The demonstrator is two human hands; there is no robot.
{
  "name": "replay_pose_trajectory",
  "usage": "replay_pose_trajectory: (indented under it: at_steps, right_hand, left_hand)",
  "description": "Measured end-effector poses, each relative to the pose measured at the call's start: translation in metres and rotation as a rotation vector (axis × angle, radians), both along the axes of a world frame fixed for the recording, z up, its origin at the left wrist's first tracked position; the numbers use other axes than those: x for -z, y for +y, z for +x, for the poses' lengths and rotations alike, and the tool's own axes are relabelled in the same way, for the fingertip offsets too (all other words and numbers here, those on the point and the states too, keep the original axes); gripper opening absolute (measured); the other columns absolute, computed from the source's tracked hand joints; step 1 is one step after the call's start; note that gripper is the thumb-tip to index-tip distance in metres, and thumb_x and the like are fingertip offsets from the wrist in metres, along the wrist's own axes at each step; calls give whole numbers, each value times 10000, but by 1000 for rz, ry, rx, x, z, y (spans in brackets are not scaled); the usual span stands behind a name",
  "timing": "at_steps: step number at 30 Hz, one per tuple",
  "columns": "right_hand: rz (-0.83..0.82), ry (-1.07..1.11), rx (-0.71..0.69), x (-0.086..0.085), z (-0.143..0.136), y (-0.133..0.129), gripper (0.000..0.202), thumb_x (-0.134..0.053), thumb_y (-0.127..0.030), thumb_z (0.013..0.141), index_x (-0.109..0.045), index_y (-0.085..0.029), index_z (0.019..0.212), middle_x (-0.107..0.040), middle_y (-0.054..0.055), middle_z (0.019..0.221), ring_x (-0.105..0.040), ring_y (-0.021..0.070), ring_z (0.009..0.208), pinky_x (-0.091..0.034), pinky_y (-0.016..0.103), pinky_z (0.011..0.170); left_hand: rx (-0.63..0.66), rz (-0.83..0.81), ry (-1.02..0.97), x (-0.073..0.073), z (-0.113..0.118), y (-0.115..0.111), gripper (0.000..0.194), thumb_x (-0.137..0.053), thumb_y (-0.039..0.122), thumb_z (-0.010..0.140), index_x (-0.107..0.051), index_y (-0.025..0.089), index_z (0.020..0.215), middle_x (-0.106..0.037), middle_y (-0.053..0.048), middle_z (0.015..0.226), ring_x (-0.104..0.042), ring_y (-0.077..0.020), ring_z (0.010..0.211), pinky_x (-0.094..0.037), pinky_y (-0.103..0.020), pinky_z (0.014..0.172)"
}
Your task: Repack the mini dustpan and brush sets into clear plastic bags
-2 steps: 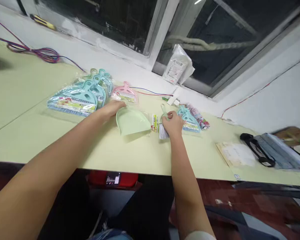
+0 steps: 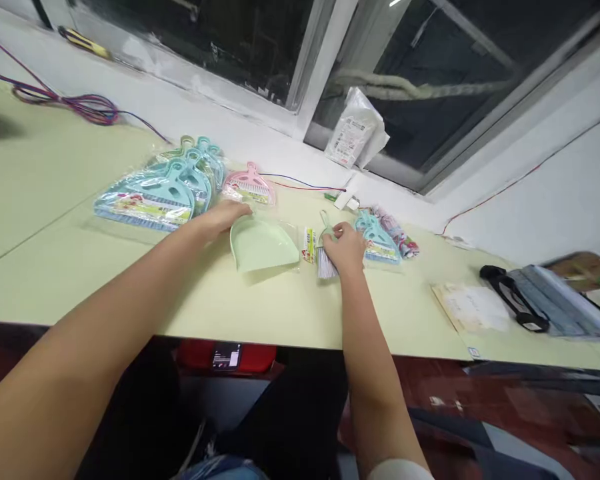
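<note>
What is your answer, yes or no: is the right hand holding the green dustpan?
No, the right hand holds the brush, while the dustpan is at the left hand.

No wording, brand or number is legible; all print is too small or blurred. Marks noted: the yellow-green card [image 2: 309, 245] on the table [image 2: 280, 317] bears red print. Similar printed strips show on the bagged blue sets [image 2: 173, 190] at left, the pink set [image 2: 251, 180] and the right-hand bag [image 2: 380, 251]. The white packet [image 2: 350, 137] carries rows of dark print. Two small stickers [image 2: 474, 353] sit on the table. The lit phone [image 2: 227, 356] shows unreadable lines.
</note>
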State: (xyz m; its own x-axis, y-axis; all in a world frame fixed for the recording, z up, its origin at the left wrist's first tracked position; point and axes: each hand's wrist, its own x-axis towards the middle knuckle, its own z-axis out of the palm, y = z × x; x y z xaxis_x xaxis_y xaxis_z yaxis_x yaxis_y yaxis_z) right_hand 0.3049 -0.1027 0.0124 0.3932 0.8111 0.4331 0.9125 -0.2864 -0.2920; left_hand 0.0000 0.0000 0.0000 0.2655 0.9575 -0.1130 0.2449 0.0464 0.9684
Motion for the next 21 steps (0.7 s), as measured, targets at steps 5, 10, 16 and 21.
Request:
replay_pose_trajectory:
  at_steps: [5,10,16,21]
  right_hand:
    - [-132,-5,-15,5,3,1,229,-630,-348,856,-671,-226,1046,-770,71,967,-700,293,998,-447,401,925]
    - [-310,-2,-52,19,10,7,212,-625,-337,866,-682,-227,1038,-769,101,1019,-692,294,1027,-473,374,870]
    - [-88,50,-59,18,18,9,183,-561,-302,916,-685,-217,1020,-771,92,1025,-681,269,990,-462,355,850]
    - [114,256,-65,14,15,11,151,-607,-359,892,-572,-235,813,-677,12,776,-603,201,761,-420,321,759]
  left_hand:
    - [138,70,158,6,-5,6,254,-684,444,755,-700,196,806,-729,-80,873,-691,-257,807,-516,-348,671]
    - [16,392,513,15,-3,9,393,-665,490,820,-734,190,1064,-786,-120,1094,-710,-323,996,-517,-385,841]
    - [-229,622,482,5,-4,1,347,-597,429,925,-676,220,1191,-760,-99,1163,-678,-291,1039,-481,-380,922]
    - [-410,636,378,5,-5,4,228,-629,442,905,-575,222,932,-661,-48,869,-588,-211,790,-454,-346,793]
